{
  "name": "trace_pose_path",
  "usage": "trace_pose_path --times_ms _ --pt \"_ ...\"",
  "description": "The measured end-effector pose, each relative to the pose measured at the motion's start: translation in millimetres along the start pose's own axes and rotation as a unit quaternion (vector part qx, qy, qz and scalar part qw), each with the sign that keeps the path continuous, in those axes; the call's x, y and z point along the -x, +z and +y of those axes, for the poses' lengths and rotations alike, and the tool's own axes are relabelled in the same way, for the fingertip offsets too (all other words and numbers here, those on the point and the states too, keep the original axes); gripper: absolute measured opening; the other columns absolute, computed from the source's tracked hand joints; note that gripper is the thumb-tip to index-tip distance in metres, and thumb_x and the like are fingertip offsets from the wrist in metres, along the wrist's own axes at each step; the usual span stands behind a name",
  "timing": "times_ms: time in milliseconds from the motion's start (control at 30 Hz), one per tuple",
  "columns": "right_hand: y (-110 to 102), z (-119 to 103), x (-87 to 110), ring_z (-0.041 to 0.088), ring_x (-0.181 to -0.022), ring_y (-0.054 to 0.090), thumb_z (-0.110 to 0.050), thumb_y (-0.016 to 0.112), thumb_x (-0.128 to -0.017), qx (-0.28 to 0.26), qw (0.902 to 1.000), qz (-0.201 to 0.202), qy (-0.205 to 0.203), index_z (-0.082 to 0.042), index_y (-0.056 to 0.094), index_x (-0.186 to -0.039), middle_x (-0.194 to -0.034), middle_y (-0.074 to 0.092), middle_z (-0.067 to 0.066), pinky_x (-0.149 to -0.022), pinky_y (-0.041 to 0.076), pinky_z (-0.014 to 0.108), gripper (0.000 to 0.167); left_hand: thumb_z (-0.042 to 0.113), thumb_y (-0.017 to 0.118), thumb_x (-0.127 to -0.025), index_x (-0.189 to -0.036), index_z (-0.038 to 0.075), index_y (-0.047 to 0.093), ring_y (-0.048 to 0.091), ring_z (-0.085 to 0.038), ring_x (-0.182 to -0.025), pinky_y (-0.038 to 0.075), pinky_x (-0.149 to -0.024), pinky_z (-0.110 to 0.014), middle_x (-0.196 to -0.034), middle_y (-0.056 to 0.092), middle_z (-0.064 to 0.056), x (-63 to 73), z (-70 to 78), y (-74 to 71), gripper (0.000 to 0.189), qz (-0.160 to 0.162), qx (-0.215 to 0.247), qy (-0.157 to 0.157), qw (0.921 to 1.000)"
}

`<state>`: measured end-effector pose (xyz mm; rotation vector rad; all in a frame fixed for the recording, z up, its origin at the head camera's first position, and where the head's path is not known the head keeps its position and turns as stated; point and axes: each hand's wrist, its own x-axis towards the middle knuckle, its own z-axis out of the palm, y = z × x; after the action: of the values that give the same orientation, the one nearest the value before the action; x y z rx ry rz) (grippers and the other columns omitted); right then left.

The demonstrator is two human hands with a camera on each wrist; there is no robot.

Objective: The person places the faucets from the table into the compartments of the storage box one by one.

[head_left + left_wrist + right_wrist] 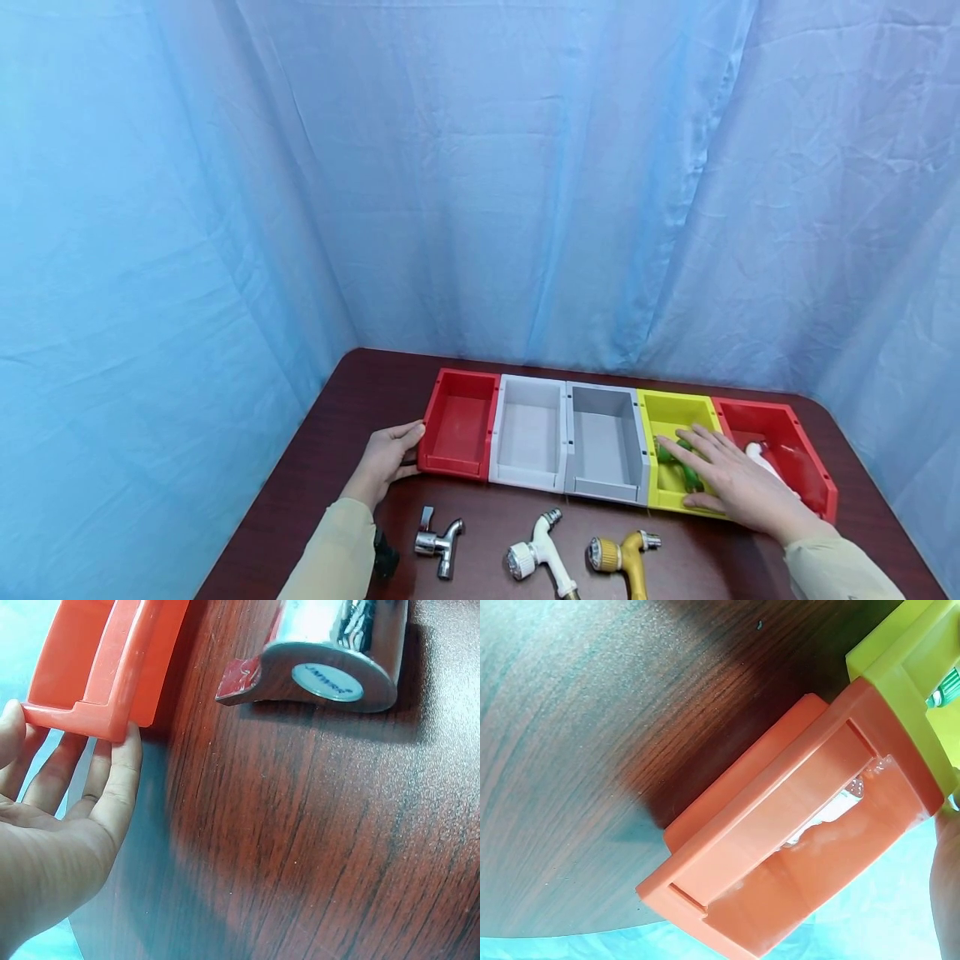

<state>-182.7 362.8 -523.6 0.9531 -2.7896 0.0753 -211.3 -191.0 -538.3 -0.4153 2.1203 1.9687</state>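
Note:
My left hand grips the left end of the left red bin. In the left wrist view its thumb is at the rim and its fingers reach under the bin's corner. My right hand is spread over the yellow bin, fingers extended above a green tap inside it; whether they touch the tap I cannot tell. Only a sliver of this hand shows at the edge of the right wrist view. A white tap lies in the right red bin, partly hidden by the hand.
Between the hands, a white bin and a grey bin complete the row on the dark wooden table. In front lie a chrome tap, a white tap and a gold tap. Blue curtains hang behind.

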Motion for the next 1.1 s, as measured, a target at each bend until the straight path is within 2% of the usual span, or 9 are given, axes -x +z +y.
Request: trace_pose_path --times_ms 33,100,200,267,333,667,833,1000,1100 --pt "0 0 0.2 0.044 -0.138 0.045 -0.048 0.09 -0.073 -0.002 1.0 -0.003 0.003 -0.026 0.045 -0.156 -0.15 0.052 0.014 -0.115 0.039 0.053 0.097 0.04 0.065 -0.1 -0.145 0.011 0.06 0.069 -0.032 -0.112 0.06 -0.09 -0.046 -0.138 0.062 -0.021 0.4 -0.1 0.2 0.054 0.001 0.001 -0.002 1.0" --pt "0 -1 0.8 0.044 -0.138 0.044 -0.049 0.09 -0.072 -0.003 1.0 -0.003 0.006 -0.027 0.045 -0.156 -0.15 0.052 0.014 -0.118 0.036 0.052 0.098 0.04 0.064 -0.101 -0.145 0.01 0.059 0.069 -0.032 -0.113 0.06 -0.09 -0.046 -0.138 0.062 -0.021 1.3 -0.6 0.5 0.054 -0.001 -0.001 0.0 1.0" --pt "1 -2 2.0 0.044 -0.138 0.045 -0.049 0.09 -0.072 -0.004 1.0 0.002 0.005 -0.027 0.044 -0.157 -0.149 0.052 0.014 -0.126 0.012 0.033 0.099 0.041 0.064 -0.101 -0.145 0.01 0.059 0.069 -0.032 -0.112 0.06 -0.09 -0.046 -0.139 0.061 -0.021 1.9 -1.2 1.1 0.055 -0.001 -0.006 0.001 1.0" --pt "2 -1 2.8 0.045 -0.137 0.044 -0.049 0.09 -0.072 -0.007 0.9999 0.008 0.002 -0.026 0.044 -0.157 -0.15 0.052 0.014 -0.12 -0.005 0.019 0.099 0.042 0.064 -0.1 -0.145 0.01 0.059 0.069 -0.031 -0.112 0.06 -0.089 -0.045 -0.139 0.061 -0.021 1.8 -1.5 1.4 0.055 0.001 -0.007 0.0 1.0" --pt "2 -2 3.3 0.046 -0.137 0.043 -0.049 0.089 -0.072 -0.012 0.9999 0.01 0.001 -0.025 0.044 -0.157 -0.15 0.051 0.015 -0.117 -0.012 0.014 0.099 0.042 0.065 -0.099 -0.145 0.01 0.059 0.069 -0.031 -0.113 0.06 -0.089 -0.045 -0.139 0.061 -0.021 1.4 -1.8 1.6 0.056 0.003 -0.007 -0.001 1.0" --pt "-3 -10 8.6 0.045 -0.14 0.04 -0.052 0.087 -0.074 -0.018 0.9997 0.016 0.008 -0.026 0.044 -0.156 -0.154 0.047 0.013 -0.117 -0.01 0.013 0.096 0.041 0.065 -0.1 -0.145 0.01 0.059 0.068 -0.033 -0.113 0.06 -0.089 -0.045 -0.139 0.061 -0.021 0.8 -2.2 1.1 0.056 0.004 -0.007 -0.001 1.0" --pt "-9 -20 9.0 0.042 -0.141 0.041 -0.056 0.086 -0.073 0.0 0.9992 0.037 -0.013 -0.026 0.045 -0.156 -0.155 0.048 0.01 -0.119 -0.006 0.013 0.097 0.042 0.065 -0.099 -0.145 0.009 0.059 0.068 -0.034 -0.114 0.06 -0.089 -0.045 -0.138 0.061 -0.022 1.3 -1.0 1.1 0.056 0.004 -0.005 -0.001 1.0" --pt "-11 -30 8.4 0.035 -0.15 0.03 -0.063 0.078 -0.08 -0.008 0.9978 0.051 -0.042 -0.022 0.044 -0.157 -0.159 0.042 0.01 -0.123 -0.005 0.019 0.093 0.043 0.065 -0.099 -0.145 0.01 0.059 0.069 -0.032 -0.112 0.061 -0.089 -0.044 -0.139 0.061 -0.021 1.5 -0.6 1.5 0.058 0.004 -0.009 -0.001 1.0" --pt "-12 -36 7.9 0.036 -0.15 0.032 -0.062 0.078 -0.08 -0.013 0.9972 0.052 -0.052 -0.022 0.044 -0.157 -0.16 0.042 0.011 -0.124 -0.006 0.022 0.093 0.043 0.064 -0.099 -0.146 0.009 0.058 0.069 -0.03 -0.111 0.061 -0.089 -0.044 -0.139 0.061 -0.021 1.8 -0.5 1.5 0.058 0.006 -0.013 0.0 0.9999"
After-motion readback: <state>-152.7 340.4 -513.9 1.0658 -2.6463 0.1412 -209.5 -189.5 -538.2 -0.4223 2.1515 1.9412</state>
